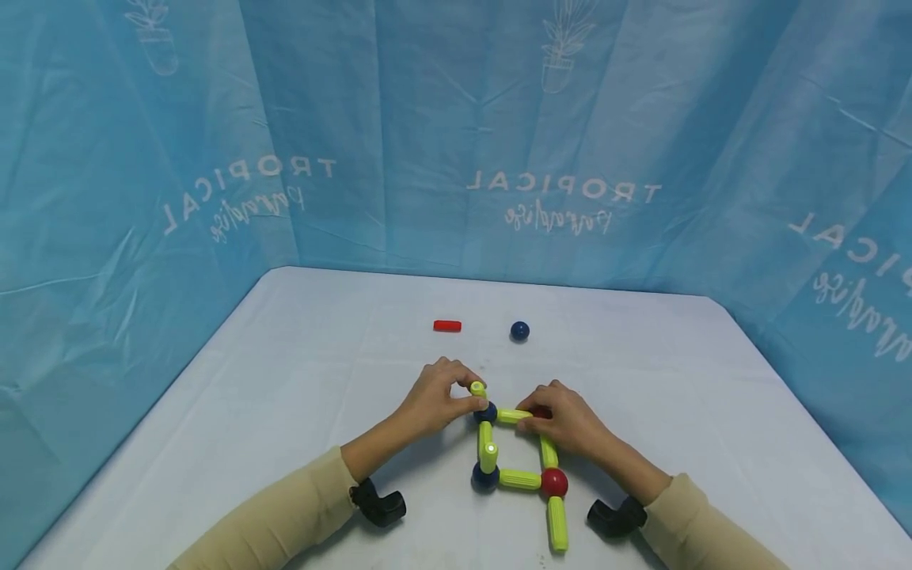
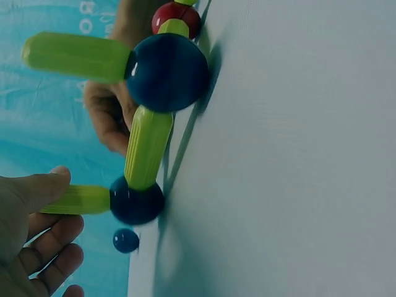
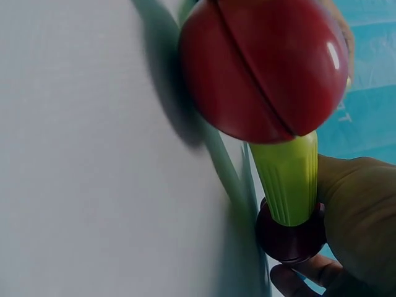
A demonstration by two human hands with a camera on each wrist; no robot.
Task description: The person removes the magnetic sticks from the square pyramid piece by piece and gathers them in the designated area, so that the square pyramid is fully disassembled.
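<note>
A square of lime-green rods joined by balls lies on the table, with blue balls on its left side and red balls on its right. My left hand (image 1: 438, 396) pinches an upright green rod (image 2: 83, 200) between thumb and index finger; its lower end meets the far blue ball (image 2: 137, 202). At the far right corner, my right hand (image 1: 566, 416) grips the far red ball (image 3: 289, 238), partly covering it. Another upright rod (image 1: 488, 457) stands on the near blue ball (image 1: 484, 478). From the near red ball (image 1: 554, 482), an extra rod (image 1: 558, 525) points forward.
Beyond the hands, a loose red rod (image 1: 447, 326) and a loose blue ball (image 1: 520, 331) lie on the white tabletop (image 1: 321, 340). A blue printed curtain (image 1: 427, 214) surrounds the table at the back and sides.
</note>
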